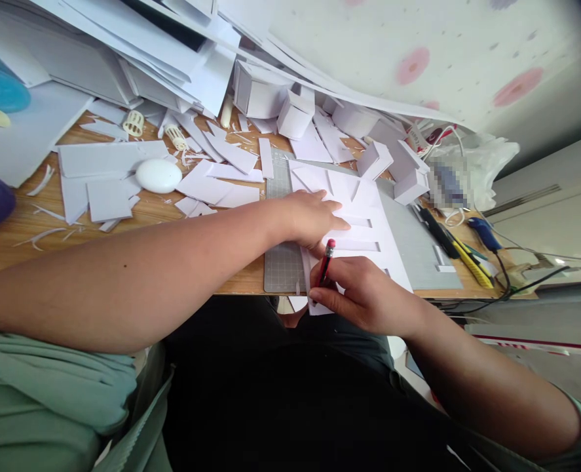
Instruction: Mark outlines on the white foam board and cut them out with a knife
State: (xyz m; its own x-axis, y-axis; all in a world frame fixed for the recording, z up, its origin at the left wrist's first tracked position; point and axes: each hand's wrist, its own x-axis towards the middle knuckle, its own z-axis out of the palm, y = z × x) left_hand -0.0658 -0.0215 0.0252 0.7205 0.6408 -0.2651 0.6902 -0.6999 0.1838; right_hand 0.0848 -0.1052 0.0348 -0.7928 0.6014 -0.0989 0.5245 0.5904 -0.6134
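A white foam board sheet (388,246) with narrow rectangular slots lies on a grey cutting mat (280,269), its near end jutting over the table's front edge. My left hand (310,216) rests flat on the sheet with its fingers spread. In my right hand (359,288) is a red and black pencil (326,262), held upright with its pink eraser on top. The pencil's tip, hidden behind my fingers, is at the near end of the sheet. Several loose white strips lie at the sheet's far end.
Offcuts (226,190) and a white oval object (159,176) cover the wooden table's left side. Small white boxes (297,113) stand along the back. At right lie a yellow utility knife (471,262), a blue-handled corded tool (485,234) and a plastic bag (496,160).
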